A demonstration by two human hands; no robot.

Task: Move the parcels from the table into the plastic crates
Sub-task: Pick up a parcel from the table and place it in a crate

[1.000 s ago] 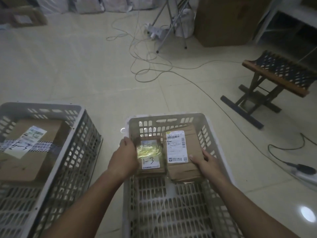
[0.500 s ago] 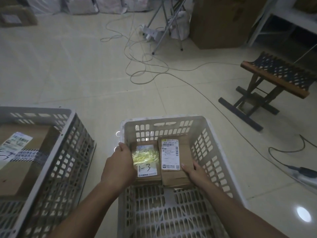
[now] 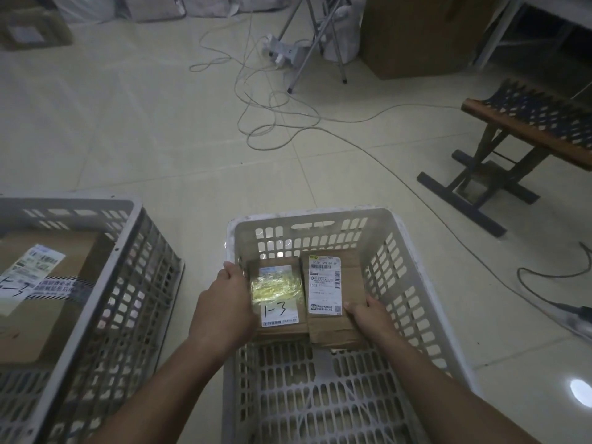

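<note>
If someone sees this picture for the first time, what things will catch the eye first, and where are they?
First come the two small cardboard parcels side by side at the far end of the pale crate in the lower centre: the left hand holds the parcel marked 1-3, the right hand holds the parcel with the white label. At the left edge, a grey crate contains a large taped box.

Glossy floor tiles are being seen reflecting light. Matt grey perforated plastic is being shown by the crate; brown cardboard and white paper labels by the parcels.
</note>
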